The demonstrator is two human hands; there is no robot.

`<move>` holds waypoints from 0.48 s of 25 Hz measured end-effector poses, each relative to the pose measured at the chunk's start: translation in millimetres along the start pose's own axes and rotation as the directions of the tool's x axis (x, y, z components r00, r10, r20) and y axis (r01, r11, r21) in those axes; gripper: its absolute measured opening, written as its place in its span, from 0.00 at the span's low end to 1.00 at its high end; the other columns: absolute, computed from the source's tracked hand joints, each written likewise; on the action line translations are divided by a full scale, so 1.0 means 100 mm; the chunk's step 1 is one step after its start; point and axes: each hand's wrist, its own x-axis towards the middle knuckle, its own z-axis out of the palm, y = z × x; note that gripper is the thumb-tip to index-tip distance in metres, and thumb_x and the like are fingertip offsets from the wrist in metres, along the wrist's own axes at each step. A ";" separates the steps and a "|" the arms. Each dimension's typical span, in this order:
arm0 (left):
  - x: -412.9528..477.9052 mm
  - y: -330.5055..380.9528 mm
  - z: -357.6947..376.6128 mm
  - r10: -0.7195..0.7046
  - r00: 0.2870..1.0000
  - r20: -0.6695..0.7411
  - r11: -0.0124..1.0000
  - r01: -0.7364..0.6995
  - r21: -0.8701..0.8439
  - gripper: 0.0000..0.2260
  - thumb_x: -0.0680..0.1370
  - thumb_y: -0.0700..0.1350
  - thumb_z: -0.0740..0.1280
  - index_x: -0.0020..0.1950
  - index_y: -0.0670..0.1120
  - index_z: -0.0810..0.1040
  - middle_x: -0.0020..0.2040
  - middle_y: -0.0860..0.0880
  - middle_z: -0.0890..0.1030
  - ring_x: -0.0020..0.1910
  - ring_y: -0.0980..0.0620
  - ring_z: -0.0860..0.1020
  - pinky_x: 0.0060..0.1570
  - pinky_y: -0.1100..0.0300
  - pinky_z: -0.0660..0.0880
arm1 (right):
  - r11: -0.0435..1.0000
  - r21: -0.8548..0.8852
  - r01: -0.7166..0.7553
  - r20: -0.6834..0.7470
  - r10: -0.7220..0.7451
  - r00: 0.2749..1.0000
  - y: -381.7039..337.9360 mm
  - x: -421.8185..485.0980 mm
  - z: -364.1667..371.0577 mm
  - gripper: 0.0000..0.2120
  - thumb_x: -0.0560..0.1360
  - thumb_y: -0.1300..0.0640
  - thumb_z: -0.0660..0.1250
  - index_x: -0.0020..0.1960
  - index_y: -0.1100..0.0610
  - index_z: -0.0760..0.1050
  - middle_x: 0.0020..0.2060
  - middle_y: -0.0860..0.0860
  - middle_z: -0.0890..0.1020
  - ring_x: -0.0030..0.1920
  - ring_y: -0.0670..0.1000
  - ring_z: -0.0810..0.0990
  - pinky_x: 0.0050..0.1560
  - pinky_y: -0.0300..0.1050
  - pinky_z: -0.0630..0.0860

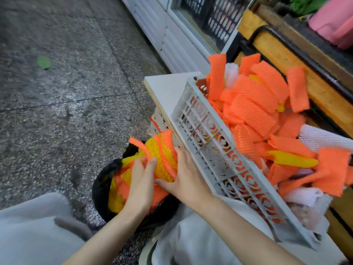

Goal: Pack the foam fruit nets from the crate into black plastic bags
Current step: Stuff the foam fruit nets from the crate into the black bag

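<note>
Both hands meet over the mouth of a black plastic bag (102,185) that stands open on the speckled grey stone floor (63,104) between the person's knees. The left hand (140,188) curls its fingers over the near face of a bundle of orange and yellow foam fruit nets (162,155), thumb pressed into the yellow ridges. The right hand (184,180) grips the same bundle from the right, its thumb hooked under the bundle and its fingers wrapped out of sight behind it.

The bundle's long axis slants from the bag's mouth at lower left up toward the upper right. Its lower end is already inside the bag, and its free ends point at the near corner of the white plastic lattice crate (208,138).

The crate lies just right of the hands, its long side running from upper left to lower right. It is heaped with loose orange, yellow and white foam nets (254,106) lying in all directions. It rests on a flat white board (164,87), beside a yellow wooden stand (298,60).
</note>
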 end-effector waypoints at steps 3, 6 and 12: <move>-0.02 -0.27 -0.09 -0.003 0.999 -0.032 0.999 0.004 0.054 0.20 0.75 0.57 0.59 0.61 0.45 0.70 0.61 0.44 0.74 0.63 0.47 0.71 0.66 0.46 0.66 | 0.995 0.040 -0.095 0.066 0.092 0.994 0.05 0.00 0.21 0.51 0.59 0.32 0.67 0.74 0.56 0.55 0.67 0.52 0.66 0.67 0.48 0.64 0.60 0.27 0.57; 0.03 -0.49 -0.19 -0.025 1.000 0.002 0.998 0.025 0.061 0.17 0.72 0.61 0.56 0.51 0.52 0.73 0.54 0.44 0.76 0.58 0.45 0.74 0.63 0.41 0.68 | 0.985 -0.025 -0.169 0.099 0.171 0.980 0.09 0.02 0.40 0.51 0.57 0.28 0.62 0.73 0.51 0.55 0.67 0.47 0.67 0.67 0.48 0.67 0.61 0.42 0.67; 0.49 -0.41 -0.55 0.256 0.956 0.146 0.787 -0.293 0.543 0.10 0.74 0.44 0.68 0.55 0.47 0.76 0.52 0.47 0.74 0.54 0.47 0.74 0.59 0.52 0.70 | 0.918 0.163 -0.361 -0.043 0.372 0.927 0.35 0.37 0.38 0.35 0.64 0.45 0.74 0.66 0.52 0.64 0.57 0.48 0.75 0.57 0.48 0.76 0.57 0.48 0.74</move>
